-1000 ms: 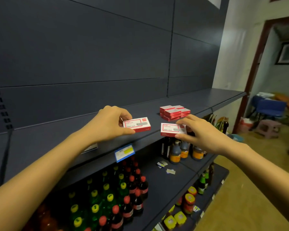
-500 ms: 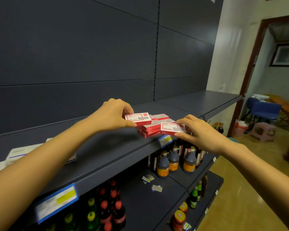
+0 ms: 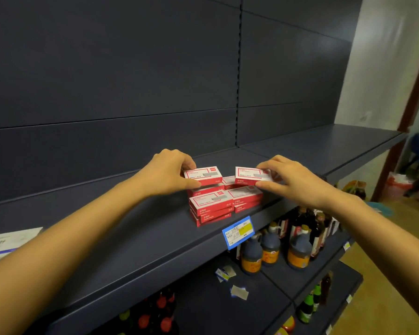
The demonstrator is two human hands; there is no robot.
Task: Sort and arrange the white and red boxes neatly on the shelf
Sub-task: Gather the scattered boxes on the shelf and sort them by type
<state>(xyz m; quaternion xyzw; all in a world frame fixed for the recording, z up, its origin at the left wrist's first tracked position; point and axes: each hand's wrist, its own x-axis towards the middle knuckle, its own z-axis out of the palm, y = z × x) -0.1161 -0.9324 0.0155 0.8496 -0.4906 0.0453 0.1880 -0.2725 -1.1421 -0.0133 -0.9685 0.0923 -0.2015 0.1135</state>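
Left hand (image 3: 165, 172) pinches left box (image 3: 203, 175), right hand (image 3: 293, 181) pinches right box (image 3: 249, 175); stack (image 3: 211, 201) beneath partly hidden.

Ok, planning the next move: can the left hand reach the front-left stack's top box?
Probably yes: the top box lies uncovered just below the left hand, though that hand holds another box.

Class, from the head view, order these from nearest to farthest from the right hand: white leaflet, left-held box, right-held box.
1. right-held box, pinched in the right hand itself.
2. left-held box, gripped by the left hand, across the stack.
3. white leaflet, far left on the shelf.
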